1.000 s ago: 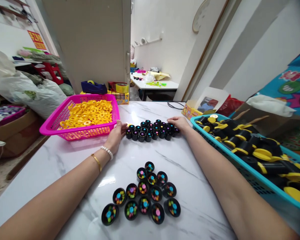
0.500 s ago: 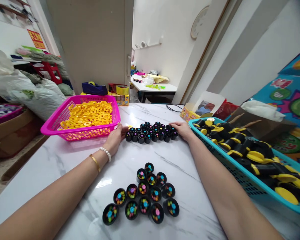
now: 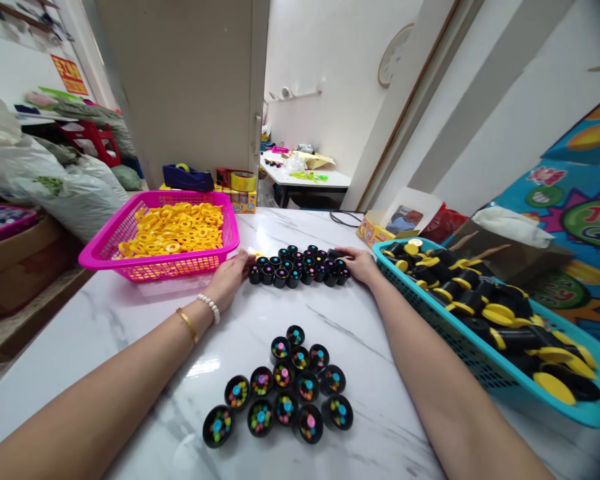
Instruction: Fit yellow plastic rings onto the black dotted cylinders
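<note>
A tight block of small black cups (image 3: 294, 277) with coloured centres stands across the middle of the table. My left hand (image 3: 233, 272) lies at the block's left end, fingers stretched forward along it, holding nothing. At the right end, my right hand (image 3: 359, 264) has its fingers out against the cups, and a cup (image 3: 334, 253) by its fingertips looks tilted. Nearer to me is a looser group of black cups (image 3: 286, 408), open side up, with small coloured beads or balls around pink, blue or purple centres.
On the left stands a pink basket (image 3: 96, 259) of yellow rings (image 3: 175, 230). A teal basket (image 3: 500, 370) with black, yellow-lidded containers (image 3: 497, 313) lines the right side. A tape dispenser (image 3: 187, 177) and an opened small box (image 3: 375, 229) are at the back.
The view has shifted slightly. A cup beside my right fingertips now looks tipped; both hands stay at the ends of the block, and the near cups keep their arrangement.
</note>
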Demonstrator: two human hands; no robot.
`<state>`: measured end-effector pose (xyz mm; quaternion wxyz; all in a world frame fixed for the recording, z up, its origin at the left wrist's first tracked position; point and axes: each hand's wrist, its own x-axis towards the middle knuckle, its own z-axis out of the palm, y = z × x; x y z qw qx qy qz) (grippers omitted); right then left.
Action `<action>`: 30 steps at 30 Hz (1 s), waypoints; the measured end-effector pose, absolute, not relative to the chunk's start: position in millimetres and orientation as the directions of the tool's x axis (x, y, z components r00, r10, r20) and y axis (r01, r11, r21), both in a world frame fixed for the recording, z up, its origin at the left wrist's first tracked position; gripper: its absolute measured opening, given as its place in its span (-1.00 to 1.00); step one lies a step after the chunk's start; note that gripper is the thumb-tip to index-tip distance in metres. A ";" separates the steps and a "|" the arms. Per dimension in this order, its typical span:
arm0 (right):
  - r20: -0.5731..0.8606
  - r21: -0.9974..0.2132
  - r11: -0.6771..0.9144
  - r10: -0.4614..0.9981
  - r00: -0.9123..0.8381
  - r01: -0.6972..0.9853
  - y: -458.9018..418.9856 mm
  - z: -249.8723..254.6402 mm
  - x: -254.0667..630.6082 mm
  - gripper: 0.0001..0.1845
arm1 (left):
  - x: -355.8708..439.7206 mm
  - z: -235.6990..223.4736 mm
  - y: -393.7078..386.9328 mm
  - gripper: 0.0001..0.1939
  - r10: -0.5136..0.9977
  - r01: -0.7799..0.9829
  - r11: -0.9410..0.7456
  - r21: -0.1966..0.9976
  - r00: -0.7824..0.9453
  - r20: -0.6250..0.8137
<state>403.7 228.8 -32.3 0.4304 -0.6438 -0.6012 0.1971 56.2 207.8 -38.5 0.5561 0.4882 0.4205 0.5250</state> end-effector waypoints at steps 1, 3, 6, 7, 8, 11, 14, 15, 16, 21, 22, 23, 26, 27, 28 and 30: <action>0.285 -0.764 0.093 0.936 0.206 0.638 230.0 -33.6 404.2 -0.63 | 56.0 -38.8 207.9 -0.56 0.993 -0.160 -0.045 0.986 0.098 0.062; 0.330 -0.706 0.088 0.919 0.215 0.703 232.5 -35.1 405.4 -0.66 | 55.1 -40.7 208.6 -0.55 0.988 -0.128 -0.086 0.988 0.115 0.101; 0.383 -0.622 0.087 0.900 0.206 0.778 234.9 -36.4 407.0 -0.69 | 52.8 -44.5 209.9 -0.53 0.979 -0.091 -0.138 0.986 0.141 0.150; 0.395 -0.598 0.088 0.897 0.197 0.796 234.9 -36.9 407.4 -0.70 | 52.1 -45.3 210.0 -0.54 0.976 -0.085 -0.147 0.986 0.148 0.158; 0.404 -0.576 0.090 0.895 0.188 0.812 234.3 -37.5 407.8 -0.70 | 51.4 -45.7 209.8 -0.54 0.974 -0.078 -0.155 0.985 0.155 0.166; 0.426 -0.519 0.087 0.889 0.169 0.850 230.8 -38.9 408.5 -0.71 | 50.4 -44.4 207.7 -0.52 0.968 -0.062 -0.171 0.983 0.174 0.179; 0.445 -0.469 0.080 0.881 0.157 0.880 228.2 -38.9 407.4 -0.74 | 50.6 -42.0 205.4 -0.49 0.967 -0.052 -0.179 0.982 0.176 0.186; 0.452 -0.455 0.078 0.878 0.155 0.887 228.2 -38.7 406.7 -0.75 | 50.8 -41.4 205.0 -0.48 0.966 -0.048 -0.182 0.982 0.175 0.188; 0.458 -0.443 0.076 0.876 0.152 0.893 228.6 -38.4 405.9 -0.76 | 51.0 -40.9 204.7 -0.48 0.966 -0.044 -0.186 0.981 0.173 0.191; 0.459 -0.434 0.057 0.873 0.166 0.899 230.3 -38.0 404.9 -0.79 | 52.0 -38.4 203.9 -0.49 0.966 -0.020 -0.201 0.979 0.162 0.202; 0.457 -0.440 0.052 0.872 0.174 0.897 229.6 -38.3 405.4 -0.79 | 52.1 -38.1 203.6 -0.49 0.966 -0.016 -0.203 0.979 0.162 0.203; 0.458 -0.445 0.048 0.870 0.181 0.894 228.6 -38.7 405.7 -0.80 | 52.1 -37.8 203.4 -0.49 0.965 -0.014 -0.205 0.979 0.163 0.205; 0.483 -0.453 0.036 0.850 0.211 0.891 225.2 -39.2 404.9 -0.79 | 51.7 -38.4 203.4 -0.50 0.964 -0.006 -0.210 0.978 0.167 0.208; 0.500 -0.453 0.032 0.836 0.224 0.891 224.3 -38.8 404.0 -0.77 | 51.4 -38.9 203.6 -0.50 0.963 -0.005 -0.212 0.977 0.167 0.210; 0.520 -0.452 0.029 0.821 0.237 0.891 223.6 -38.2 402.9 -0.75 | 51.1 -39.3 203.8 -0.51 0.963 -0.005 -0.214 0.977 0.166 0.212; 0.556 -0.453 0.030 0.791 0.256 0.891 222.8 -36.2 400.8 -0.68 | 50.8 -39.7 204.0 -0.51 0.963 -0.008 -0.215 0.977 0.165 0.213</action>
